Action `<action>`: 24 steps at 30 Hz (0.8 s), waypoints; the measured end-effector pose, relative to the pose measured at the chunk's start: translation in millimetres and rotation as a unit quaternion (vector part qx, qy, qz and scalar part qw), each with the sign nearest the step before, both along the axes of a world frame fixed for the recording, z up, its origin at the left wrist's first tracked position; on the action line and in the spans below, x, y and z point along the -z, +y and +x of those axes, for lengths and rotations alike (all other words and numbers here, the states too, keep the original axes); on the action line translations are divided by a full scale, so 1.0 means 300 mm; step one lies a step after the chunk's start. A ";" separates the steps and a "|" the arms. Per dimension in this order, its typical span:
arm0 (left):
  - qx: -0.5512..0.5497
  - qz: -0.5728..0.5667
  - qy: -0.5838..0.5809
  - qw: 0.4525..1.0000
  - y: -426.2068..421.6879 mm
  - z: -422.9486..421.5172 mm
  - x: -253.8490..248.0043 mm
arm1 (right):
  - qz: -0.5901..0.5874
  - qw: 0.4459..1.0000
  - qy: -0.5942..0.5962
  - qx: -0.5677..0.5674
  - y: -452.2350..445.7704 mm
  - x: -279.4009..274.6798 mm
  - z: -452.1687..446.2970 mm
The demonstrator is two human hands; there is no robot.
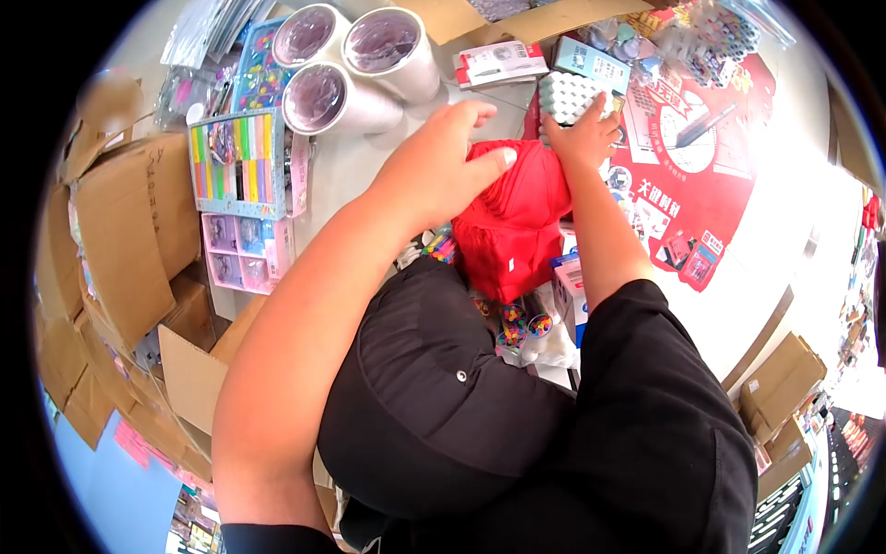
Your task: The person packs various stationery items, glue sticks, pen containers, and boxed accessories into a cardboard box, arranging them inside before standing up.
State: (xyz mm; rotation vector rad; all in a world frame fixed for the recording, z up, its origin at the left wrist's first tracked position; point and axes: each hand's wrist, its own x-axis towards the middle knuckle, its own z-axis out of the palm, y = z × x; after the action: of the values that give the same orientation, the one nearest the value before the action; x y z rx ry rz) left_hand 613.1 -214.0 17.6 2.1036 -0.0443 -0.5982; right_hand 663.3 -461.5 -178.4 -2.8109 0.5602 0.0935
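My left hand (434, 171) reaches over the left edge of a red plastic-looking bundle (508, 245), its thumb and fingers apart. Its thumb overlaps the red bundle; whether it touches is hard to tell. Farther out, my right hand (586, 137) has its fingers spread around the near side of a pale bundle (568, 97) with rows of rounded white-green ends. This pale bundle stands just behind the red one. Part of it is hidden by my fingers.
White tubs (383, 42) with wrapped tops stand at the upper left. Beside them are a colourful striped pack (235, 162) and a pink compartment box (226, 263). A red printed sheet (688, 175) lies right. Cardboard boxes (134, 231) crowd the left. Small cups of coloured bits (526, 323) sit near me.
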 end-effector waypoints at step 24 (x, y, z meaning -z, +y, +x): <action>0.007 0.003 0.031 0.999 -0.016 0.020 0.062 | 0.005 0.990 0.100 0.100 0.107 -0.026 0.048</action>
State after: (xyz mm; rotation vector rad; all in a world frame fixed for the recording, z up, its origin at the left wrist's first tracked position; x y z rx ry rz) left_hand 619.0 -218.8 -1.1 2.0903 -0.0227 -0.6731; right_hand 677.7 -429.3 -170.7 -2.7337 0.8819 0.3387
